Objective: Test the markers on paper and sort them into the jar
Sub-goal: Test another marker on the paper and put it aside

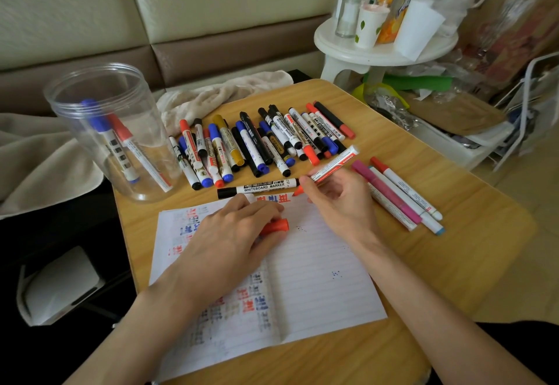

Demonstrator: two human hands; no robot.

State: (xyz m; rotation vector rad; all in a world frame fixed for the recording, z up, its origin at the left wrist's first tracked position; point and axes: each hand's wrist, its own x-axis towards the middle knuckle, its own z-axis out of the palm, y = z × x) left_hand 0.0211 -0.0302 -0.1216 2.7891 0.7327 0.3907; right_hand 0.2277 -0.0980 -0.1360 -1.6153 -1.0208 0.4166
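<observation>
- Our right hand (pixel 335 200) grips the uncapped red marker (pixel 332 164), fingers curled round its white barrel. The red tip points left and touches the far edge of the paper (pixel 317 278), just beside fresh red characters.
- Our left hand (pixel 233 233) rests palm down on the paper, its fingers curled round the red cap (pixel 276 226), which sticks out to the right from under the fingertips.
- We see the lined paper lying near us in the middle of the table (pixel 453 233), with rows of red, blue and black test marks on its left half.
- We see the clear jar (pixel 112 133) standing upright at the table's far left corner. Two markers lean inside it: a blue-capped marker (pixel 102 130) and a red-capped marker (pixel 133 151).
- We see a heap of markers (pixel 260 142) spread in a row across the far side of the table, between the jar and the right edge, with black, blue, red and yellow caps.
- One black whiteboard marker (pixel 257 188) lies crosswise just beyond the paper, between the heap and our hands.
- Several thin pens (pixel 399 194), pink, red-capped and blue-tipped, lie side by side to the right of our right hand.
- A beige towel (pixel 223 91) lies bunched beyond the heap, and a white stand (pixel 378 49) with cups and bottles is at the far right.
</observation>
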